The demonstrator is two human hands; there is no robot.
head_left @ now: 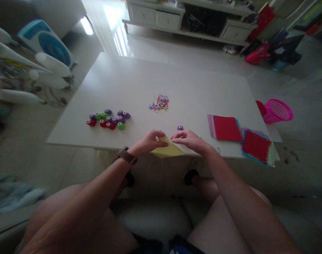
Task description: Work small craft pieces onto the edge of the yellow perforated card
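Observation:
My left hand (155,141) is closed on a sheet of yellow paper (167,151) at the table's near edge, thumb on top. Small cut-outs show along the sheet's edges. At the sheet's upper corner, my right hand (188,139) has its fingertips pinched together against the paper. Just beyond the right hand stands a purple craft punch (180,127). Further off lies a pile of colourful paper confetti (160,103). To the left, several purple, green and red craft punches (109,120) are grouped together.
A stack of coloured paper with red on top (226,128) lies on the right of the white table (192,88). Beside it, punched sheets (257,146) overhang the near edge. A pink basket (278,110) stands past the table's right end. A white cabinet (167,20) is at the back.

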